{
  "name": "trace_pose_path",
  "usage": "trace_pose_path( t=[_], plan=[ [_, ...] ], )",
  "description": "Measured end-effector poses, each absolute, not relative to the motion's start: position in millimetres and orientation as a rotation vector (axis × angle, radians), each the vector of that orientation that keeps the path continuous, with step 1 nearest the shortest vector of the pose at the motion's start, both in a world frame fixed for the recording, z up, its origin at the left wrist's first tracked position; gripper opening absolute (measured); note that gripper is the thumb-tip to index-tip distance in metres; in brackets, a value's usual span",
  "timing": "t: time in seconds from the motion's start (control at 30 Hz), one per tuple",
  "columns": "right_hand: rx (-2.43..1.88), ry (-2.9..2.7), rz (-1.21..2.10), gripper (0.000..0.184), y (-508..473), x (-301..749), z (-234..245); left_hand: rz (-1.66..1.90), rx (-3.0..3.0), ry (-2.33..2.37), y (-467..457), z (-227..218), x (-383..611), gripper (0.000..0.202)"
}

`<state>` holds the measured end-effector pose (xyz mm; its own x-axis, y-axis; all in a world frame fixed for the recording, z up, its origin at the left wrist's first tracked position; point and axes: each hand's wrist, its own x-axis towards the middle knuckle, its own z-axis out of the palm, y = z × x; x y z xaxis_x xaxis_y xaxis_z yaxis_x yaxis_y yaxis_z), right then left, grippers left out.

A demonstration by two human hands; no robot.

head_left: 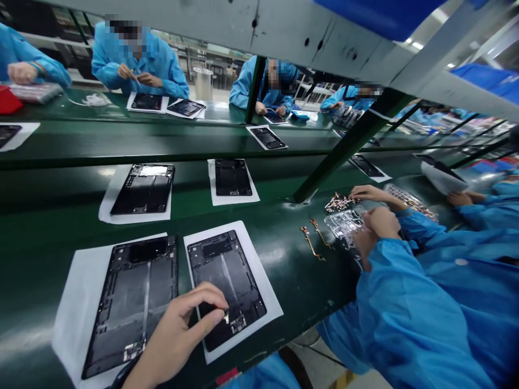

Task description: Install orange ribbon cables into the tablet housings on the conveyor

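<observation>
My left hand (178,327) reaches in from the bottom, its thumb and forefinger pinched on a small shiny metal piece (226,317). The hand is over the lower left part of an opened black tablet housing (243,275), which lies on a white sheet (270,302). Small parts (238,323) sit at the housing's lower end, just right of my fingertips. A second tablet housing (125,302) lies on another white sheet (77,286) to the left, partly covered by my hand and wrist. My right hand is not in view.
Two more housings (144,189) (233,178) lie farther back on the green bench (284,237). At right, a co-worker's hands (381,222) handle clear plastic (344,224) beside copper-coloured flex strips (311,243). A green post (340,151) rises from the bench. Co-workers sit opposite.
</observation>
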<state>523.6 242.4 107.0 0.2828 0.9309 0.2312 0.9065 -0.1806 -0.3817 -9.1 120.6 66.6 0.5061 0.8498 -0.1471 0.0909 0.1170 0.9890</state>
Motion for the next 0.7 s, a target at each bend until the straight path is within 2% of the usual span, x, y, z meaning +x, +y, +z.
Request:
trace_pose_path(
  t=[0.1,0.17,0.3,0.37,0.47,0.6,0.7],
  plan=[
    [-2.205,-1.462,-0.075,0.036,235,482,119,0.799,1.176,0.896,123,60,-5,0.020],
    [-2.118,-1.493,-0.051,0.023,221,427,122,0.882,0.973,0.876,124,54,1,0.023],
    [-1.432,-2.022,0.212,0.010,169,306,120,0.959,0.569,0.768,129,39,11,0.026],
    [-1.072,-2.178,0.402,0.021,147,260,114,0.975,0.492,0.727,131,35,13,0.026],
    [-0.917,-2.290,0.491,0.032,138,218,101,0.985,0.433,0.693,130,36,17,0.025],
    [-0.958,-2.420,0.403,0.022,148,198,83,0.997,0.405,0.683,127,38,23,0.026],
    [-0.935,-2.371,0.499,0.011,155,194,77,1.028,0.435,0.706,125,38,26,0.028]
  ],
)
